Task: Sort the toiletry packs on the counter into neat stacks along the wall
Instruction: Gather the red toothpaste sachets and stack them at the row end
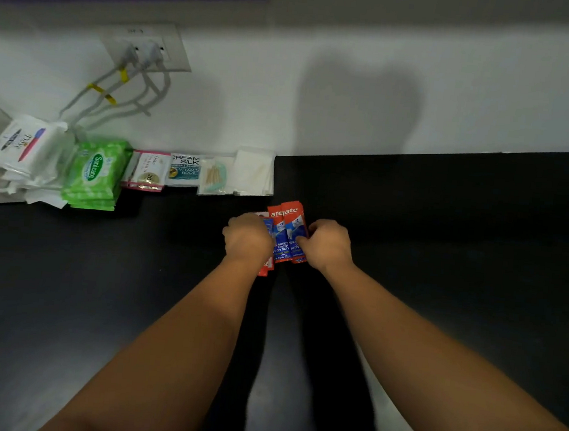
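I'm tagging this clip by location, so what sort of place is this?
Probably an indoor amenity-prep or supply counter, perhaps a hotel's. A black counter runs along a white wall, Sanicare wipes and a Cream Silk sachet line it, and cables plug into a wall outlet.

Worktop [447,229]: black, matte, back edge against a white wall. Along the back edge, from the left end:
- white Dove packs [24,148], loose stack
- green Sanicare wipes [94,171], stacked
- pink-edged Dove sachet [147,170]
- Cream Silk sachet [184,170]
- clear cotton-bud pack [215,175]
- plain white packs [254,173]

In front of the row, near the middle: red-and-blue toothpaste sachets [286,232], overlapping.
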Action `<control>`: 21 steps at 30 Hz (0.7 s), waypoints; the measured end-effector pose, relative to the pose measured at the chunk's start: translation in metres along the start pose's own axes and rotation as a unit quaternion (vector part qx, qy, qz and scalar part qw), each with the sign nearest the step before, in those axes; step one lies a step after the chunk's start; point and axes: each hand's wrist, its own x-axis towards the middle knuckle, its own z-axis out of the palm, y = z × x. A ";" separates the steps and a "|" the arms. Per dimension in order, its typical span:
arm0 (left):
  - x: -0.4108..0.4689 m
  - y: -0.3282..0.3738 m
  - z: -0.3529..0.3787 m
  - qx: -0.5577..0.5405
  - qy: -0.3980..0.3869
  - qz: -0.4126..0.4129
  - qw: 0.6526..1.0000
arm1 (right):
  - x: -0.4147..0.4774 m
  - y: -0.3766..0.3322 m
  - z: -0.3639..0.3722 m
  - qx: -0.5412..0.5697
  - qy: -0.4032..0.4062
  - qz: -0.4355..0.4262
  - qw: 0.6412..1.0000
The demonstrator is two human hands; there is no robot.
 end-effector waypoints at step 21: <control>0.027 -0.009 0.012 -0.378 -0.047 -0.048 0.923 | 0.001 -0.011 -0.002 0.002 -0.016 0.054 0.998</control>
